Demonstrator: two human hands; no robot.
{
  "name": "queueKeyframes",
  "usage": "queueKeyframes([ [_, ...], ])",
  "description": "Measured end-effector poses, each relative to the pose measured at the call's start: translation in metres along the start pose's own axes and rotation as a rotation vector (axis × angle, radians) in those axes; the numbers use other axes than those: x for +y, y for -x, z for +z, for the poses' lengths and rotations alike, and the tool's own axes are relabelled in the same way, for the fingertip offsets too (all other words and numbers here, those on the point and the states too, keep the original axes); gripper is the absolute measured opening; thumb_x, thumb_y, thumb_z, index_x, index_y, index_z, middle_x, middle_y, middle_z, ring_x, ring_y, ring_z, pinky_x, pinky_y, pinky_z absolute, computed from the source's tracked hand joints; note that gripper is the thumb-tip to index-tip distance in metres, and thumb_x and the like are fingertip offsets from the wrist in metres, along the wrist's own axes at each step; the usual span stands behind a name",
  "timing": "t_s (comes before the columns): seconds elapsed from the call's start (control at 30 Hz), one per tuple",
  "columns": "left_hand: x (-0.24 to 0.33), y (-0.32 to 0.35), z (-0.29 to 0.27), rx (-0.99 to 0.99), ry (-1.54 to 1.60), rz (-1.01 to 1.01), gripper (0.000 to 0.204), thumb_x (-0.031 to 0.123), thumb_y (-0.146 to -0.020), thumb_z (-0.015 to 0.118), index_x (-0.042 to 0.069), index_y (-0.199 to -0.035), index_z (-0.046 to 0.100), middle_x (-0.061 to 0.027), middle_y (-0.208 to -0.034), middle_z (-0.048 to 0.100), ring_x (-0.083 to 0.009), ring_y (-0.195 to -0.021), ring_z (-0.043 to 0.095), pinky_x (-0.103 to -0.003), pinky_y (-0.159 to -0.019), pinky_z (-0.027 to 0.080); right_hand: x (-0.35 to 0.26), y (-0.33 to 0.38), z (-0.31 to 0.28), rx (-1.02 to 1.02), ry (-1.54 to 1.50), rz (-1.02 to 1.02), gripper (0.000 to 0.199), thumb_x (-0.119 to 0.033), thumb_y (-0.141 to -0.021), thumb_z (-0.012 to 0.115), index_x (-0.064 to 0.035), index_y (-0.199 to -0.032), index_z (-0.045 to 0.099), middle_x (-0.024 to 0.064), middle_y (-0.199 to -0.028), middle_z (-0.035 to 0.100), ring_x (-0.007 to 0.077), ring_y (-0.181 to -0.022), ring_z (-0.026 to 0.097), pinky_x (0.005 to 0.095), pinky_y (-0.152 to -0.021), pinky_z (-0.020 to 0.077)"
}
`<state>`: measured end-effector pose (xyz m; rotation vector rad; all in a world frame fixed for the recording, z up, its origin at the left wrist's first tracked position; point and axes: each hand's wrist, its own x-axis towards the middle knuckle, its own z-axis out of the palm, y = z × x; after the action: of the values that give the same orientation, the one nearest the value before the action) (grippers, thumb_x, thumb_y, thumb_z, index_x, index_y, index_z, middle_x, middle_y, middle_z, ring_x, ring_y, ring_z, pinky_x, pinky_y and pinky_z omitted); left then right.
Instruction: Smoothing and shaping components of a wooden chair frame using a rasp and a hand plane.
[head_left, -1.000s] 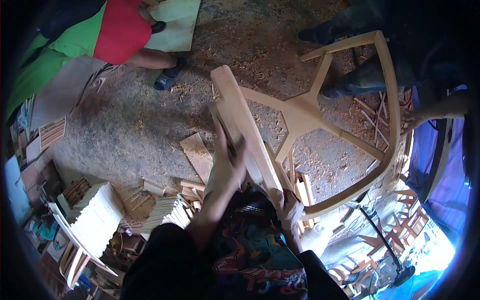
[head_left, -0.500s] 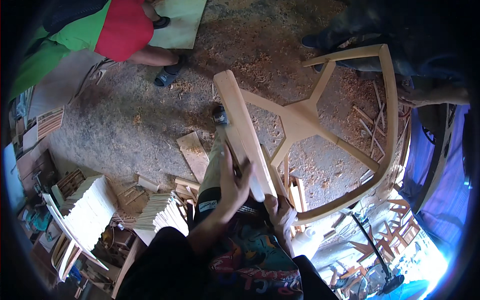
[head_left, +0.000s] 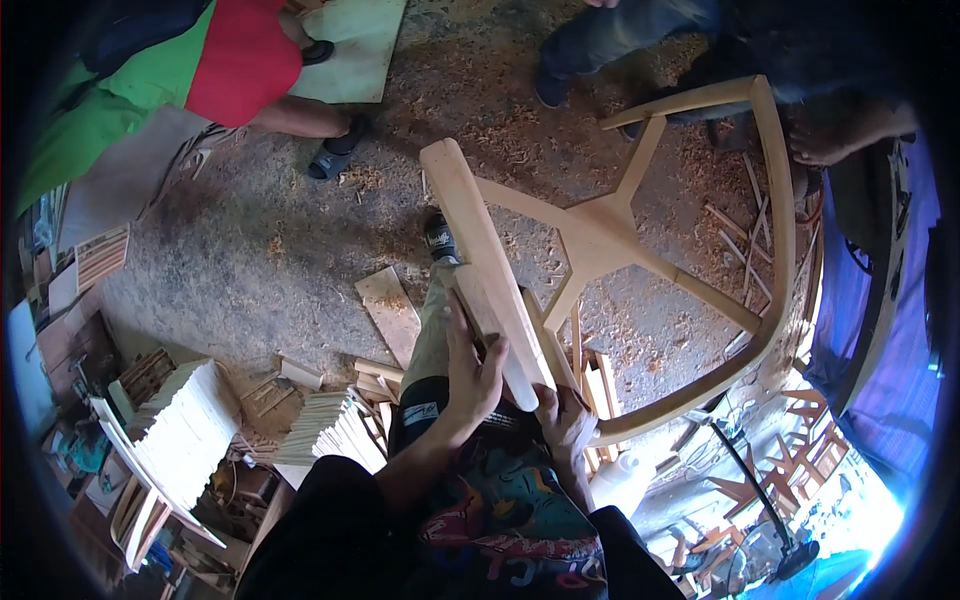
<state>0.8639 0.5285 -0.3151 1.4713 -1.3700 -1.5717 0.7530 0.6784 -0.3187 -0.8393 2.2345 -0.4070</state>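
A pale curved wooden chair part runs up from my lap toward the sawdust floor. It joins a wooden frame with a Y-shaped brace and a bent outer rail. My left hand is pressed against the left side of the part near its lower end, fingers wrapped on it. At the bottom end, my right hand grips the same part from the right. My leg and dark sandal lie under it.
A person in a green and red top crouches at the upper left beside a board. Another person's feet and hand are by the frame's far side. Stacks of wooden slats and offcuts lie at the lower left.
My left hand has slid down the wooden part toward my lap. The frame has shifted a little to the right in view.
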Motion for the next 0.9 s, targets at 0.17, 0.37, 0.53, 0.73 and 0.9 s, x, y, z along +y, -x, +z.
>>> queueKeyframes([
  [0.17, 0.008, -0.018, -0.005, 0.019, 0.019, -0.017, 0.077, 0.033, -0.096, 0.048, -0.005, -0.145, 0.003, -0.0285, -0.141, 0.025, -0.0334, -0.126, 0.035, -0.04, -0.103, 0.033, -0.002, 0.0, 0.0, 0.091, -0.008, -0.063, 0.037, -0.041, -0.087, 0.057, -0.005, -0.083, 0.065, 0.0149, -0.07, 0.062, 0.0354, -0.063, 0.061, 0.0425, -0.059, 0.0475],
  [0.37, 0.045, -0.166, -0.06, 0.059, -0.02, 0.21, 0.073, 0.033, -0.096, 0.05, -0.002, -0.146, 0.011, -0.0254, -0.142, 0.032, -0.0287, -0.127, 0.039, -0.036, -0.104, 0.033, -0.005, 0.0, -0.002, 0.058, 0.015, 0.009, 0.034, -0.039, -0.086, 0.057, -0.0057, -0.084, 0.066, 0.0151, -0.072, 0.063, 0.0352, -0.067, 0.062, 0.0428, -0.063, 0.0478],
  [0.53, 0.033, -0.155, -0.07, 0.063, -0.111, 0.084, 0.081, 0.041, -0.091, 0.057, 0.0, -0.146, 0.015, -0.0229, -0.138, 0.038, -0.0273, -0.124, 0.043, -0.035, -0.102, 0.036, -0.004, 0.0, -0.003, 0.047, 0.015, 0.024, 0.033, -0.038, -0.085, 0.058, -0.0058, -0.084, 0.066, 0.0145, -0.072, 0.063, 0.0353, -0.066, 0.061, 0.0425, -0.062, 0.048],
  [0.73, 0.008, -0.029, -0.019, 0.024, 0.09, -0.065, 0.075, 0.028, -0.092, 0.057, 0.003, -0.147, 0.012, -0.0184, -0.117, 0.048, -0.0177, -0.094, 0.056, -0.027, -0.076, 0.047, -0.001, 0.0, -0.001, 0.058, 0.036, 0.007, 0.034, -0.037, -0.084, 0.06, -0.0039, -0.084, 0.066, 0.0149, -0.073, 0.064, 0.0356, -0.068, 0.063, 0.042, -0.063, 0.0488],
  [0.9, 0.021, -0.052, -0.017, 0.084, -0.006, 0.048, 0.073, 0.027, -0.094, 0.055, 0.0, -0.146, 0.012, -0.0205, -0.122, 0.046, -0.0215, -0.099, 0.055, -0.03, -0.08, 0.047, 0.0, 0.0, 0.0, 0.07, 0.01, -0.015, 0.036, -0.038, -0.084, 0.059, -0.0031, -0.084, 0.066, 0.0149, -0.073, 0.064, 0.0356, -0.068, 0.063, 0.0419, -0.063, 0.0489],
])
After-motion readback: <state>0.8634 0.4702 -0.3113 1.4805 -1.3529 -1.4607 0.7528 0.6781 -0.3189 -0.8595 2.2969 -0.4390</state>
